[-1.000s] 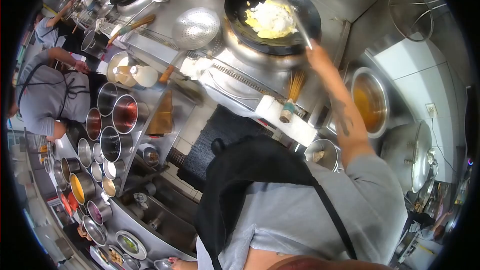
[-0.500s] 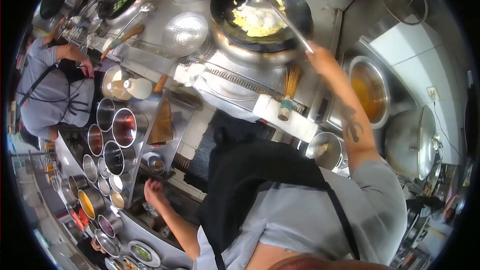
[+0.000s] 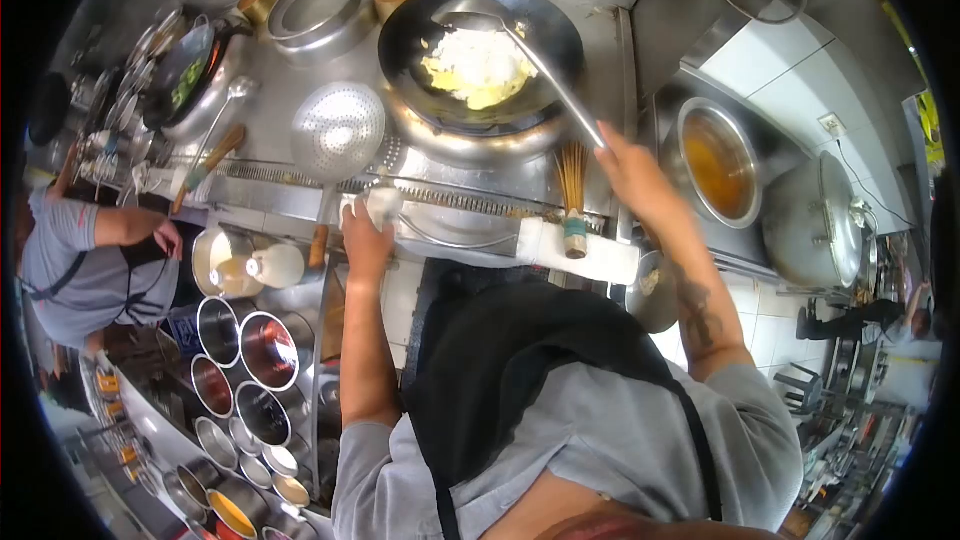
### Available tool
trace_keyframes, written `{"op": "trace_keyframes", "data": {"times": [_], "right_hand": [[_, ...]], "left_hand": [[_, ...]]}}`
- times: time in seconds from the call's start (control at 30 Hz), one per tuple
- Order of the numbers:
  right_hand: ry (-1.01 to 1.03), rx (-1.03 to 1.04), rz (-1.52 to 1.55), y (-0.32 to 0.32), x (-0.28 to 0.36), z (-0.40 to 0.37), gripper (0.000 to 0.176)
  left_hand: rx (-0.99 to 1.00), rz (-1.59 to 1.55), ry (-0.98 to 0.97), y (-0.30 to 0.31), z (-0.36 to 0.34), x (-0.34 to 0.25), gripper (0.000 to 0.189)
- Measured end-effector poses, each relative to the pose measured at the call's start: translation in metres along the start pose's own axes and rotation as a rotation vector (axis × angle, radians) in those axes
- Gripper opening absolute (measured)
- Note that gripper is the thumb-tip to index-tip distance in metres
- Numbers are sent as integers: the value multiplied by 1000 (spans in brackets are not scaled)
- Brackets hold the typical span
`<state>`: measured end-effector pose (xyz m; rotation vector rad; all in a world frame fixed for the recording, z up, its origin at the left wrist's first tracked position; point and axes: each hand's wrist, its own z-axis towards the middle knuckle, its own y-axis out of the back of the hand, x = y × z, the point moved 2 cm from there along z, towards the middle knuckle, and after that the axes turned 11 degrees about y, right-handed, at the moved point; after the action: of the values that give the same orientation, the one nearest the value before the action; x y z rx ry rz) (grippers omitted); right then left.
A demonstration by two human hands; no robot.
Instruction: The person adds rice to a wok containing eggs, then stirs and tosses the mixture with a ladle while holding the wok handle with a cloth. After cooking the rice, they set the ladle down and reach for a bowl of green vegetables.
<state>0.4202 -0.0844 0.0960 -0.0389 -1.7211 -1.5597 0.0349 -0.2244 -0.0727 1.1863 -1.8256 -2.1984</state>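
My right hand [image 3: 637, 176] is closed around the long handle of a metal ladle [image 3: 560, 80]. The ladle's bowl rests inside a black wok [image 3: 555, 35], at the far side of a heap of white and yellow scrambled egg [image 3: 480, 70]. My left hand [image 3: 368, 240] is at the stove's front edge, its fingers closed on a bunched white cloth [image 3: 383, 203]. Just beyond that cloth lies a perforated round strainer [image 3: 338, 125]. A bamboo wok brush [image 3: 573, 200] stands between the wok and my right forearm.
Steel pots of sauces [image 3: 268, 350] line the counter at left, beside two pale jugs [image 3: 277, 265]. To the right are a steel basin of orange liquid [image 3: 718, 165] and a large lidded pot [image 3: 815, 220]. A co-worker [image 3: 95, 260] stands at far left.
My left hand has come up from low beside the counter to the cloth on the stove edge. My right hand has drawn back, and the ladle's bowl has shifted to the egg's far side.
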Motion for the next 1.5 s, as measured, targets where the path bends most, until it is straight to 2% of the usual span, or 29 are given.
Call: {"op": "trace_keyframes", "data": {"times": [0.07,0.17,0.23,0.33,0.43,0.47,0.53,0.57,0.6,0.7,0.73,0.77,0.83,0.87,0.93,0.97,1.0,1.1,1.17,1.2,1.23,1.3,1.37,1.43,1.5], "right_hand": [[155,-174,-54,-31,-10,-5,45],[-116,94,-24,-62,-16,25,44],[-140,95,-19,-41,8,42,44],[-71,2,-49,-23,37,23,44],[-8,-121,-34,-51,16,12,44],[-72,-41,-49,-63,6,17,44],[-196,100,-76,-74,-2,39,44],[-194,100,-73,-64,0,43,44],[-192,106,-64,-47,14,48,44],[-129,28,-60,-27,29,29,44],[-120,-12,-44,-28,30,18,44],[-110,-52,-26,-30,29,14,44],[-228,90,-29,-57,11,20,44],[-292,156,-30,-66,1,21,44],[-182,73,-6,-57,-8,32,44],[-122,42,9,-56,-9,37,44],[-233,136,-47,-29,28,39,44],[-53,-55,-56,-27,21,20,44],[-155,15,-56,-50,9,24,44],[-211,51,-55,-60,5,21,44],[-226,74,-3,-62,0,25,44],[-246,115,104,-59,-6,40,44],[-246,102,62,-44,15,36,44],[-169,25,-75,-43,11,33,44],[-201,84,-102,-75,-6,32,43]], "left_hand": [[6,157,26,-20,22,23,81],[141,294,76,-32,41,39,87],[260,325,120,-31,49,32,86],[226,317,31,-31,54,26,73],[169,223,-12,-47,62,35,62],[145,186,-37,-57,63,44,59],[208,35,-30,-64,71,62,53],[229,-43,-24,-66,77,68,51],[224,-250,22,-43,73,57,44],[447,-959,463,-20,67,53,42],[539,-1130,462,-15,64,55,42],[540,-1151,459,-12,61,55,40],[555,-1189,453,-11,52,50,36],[514,-1180,488,-13,48,46,35],[420,-1169,537,-16,48,28,33],[479,-1225,565,-15,47,25,33],[547,-1272,596,-8,45,20,34],[679,-1414,580,5,41,-15,45],[742,-1568,586,5,40,-38,50],[737,-1490,605,2,43,-50,54],[758,-1498,691,-6,44,-61,53],[861,-1419,728,-18,51,-92,54],[866,-1420,717,-38,63,-114,55],[951,-1467,732,-60,77,-134,54],[952,-1538,778,-88,85,-159,57]]}}
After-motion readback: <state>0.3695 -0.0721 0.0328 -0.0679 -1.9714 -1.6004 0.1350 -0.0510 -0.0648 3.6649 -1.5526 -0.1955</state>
